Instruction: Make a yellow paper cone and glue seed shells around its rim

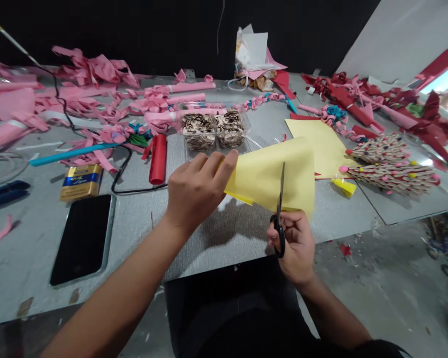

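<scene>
Left hand [197, 191] pinching yellow paper [272, 174], right hand [296, 243] gripping scissors [280, 209], lower blade hidden behind sheet; gold box [81, 182] lettering illegible.

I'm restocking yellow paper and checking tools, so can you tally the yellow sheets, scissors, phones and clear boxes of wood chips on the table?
Yellow paper sheets: 2, one held up by the left hand at, one flat on the table at
Scissors: 1, in the right hand
Phones: 1
Clear boxes of wood chips: 2
Total: 6
</scene>
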Motion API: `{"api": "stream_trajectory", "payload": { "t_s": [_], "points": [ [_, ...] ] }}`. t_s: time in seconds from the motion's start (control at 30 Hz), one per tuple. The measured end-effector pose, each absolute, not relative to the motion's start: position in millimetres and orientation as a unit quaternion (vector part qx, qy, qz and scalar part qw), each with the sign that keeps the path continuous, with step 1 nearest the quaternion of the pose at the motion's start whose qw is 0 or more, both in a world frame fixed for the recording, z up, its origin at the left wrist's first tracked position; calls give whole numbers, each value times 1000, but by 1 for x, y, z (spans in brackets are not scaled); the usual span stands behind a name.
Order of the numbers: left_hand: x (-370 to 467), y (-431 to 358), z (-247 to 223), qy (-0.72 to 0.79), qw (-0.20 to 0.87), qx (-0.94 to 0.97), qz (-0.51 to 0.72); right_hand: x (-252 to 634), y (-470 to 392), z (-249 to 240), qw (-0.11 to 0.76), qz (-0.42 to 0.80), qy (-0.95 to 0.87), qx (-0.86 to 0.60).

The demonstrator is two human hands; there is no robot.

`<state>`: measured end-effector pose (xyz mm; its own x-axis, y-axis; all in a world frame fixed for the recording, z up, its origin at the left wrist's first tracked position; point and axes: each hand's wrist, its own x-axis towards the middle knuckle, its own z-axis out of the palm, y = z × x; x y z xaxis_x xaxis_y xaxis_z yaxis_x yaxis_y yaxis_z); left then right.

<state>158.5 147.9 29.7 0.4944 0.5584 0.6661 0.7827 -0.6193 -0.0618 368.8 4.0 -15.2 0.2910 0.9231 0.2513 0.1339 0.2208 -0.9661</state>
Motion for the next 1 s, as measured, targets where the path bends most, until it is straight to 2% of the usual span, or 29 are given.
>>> {"api": "stream_trajectory", "payload": {
  "t_s": [0.3,0.63,1.0],
  "points": [
    [162,149,29,-369,186,-846,-336,373,7,-26,620,305,-483,-538],
    [162,150,19,-365,69,-864,-339,382,6,-26,567,238,-561,-554],
    [163,147,28,-372,202,-861,-283,376,3,-18,602,329,-518,-511]
  ]
}}
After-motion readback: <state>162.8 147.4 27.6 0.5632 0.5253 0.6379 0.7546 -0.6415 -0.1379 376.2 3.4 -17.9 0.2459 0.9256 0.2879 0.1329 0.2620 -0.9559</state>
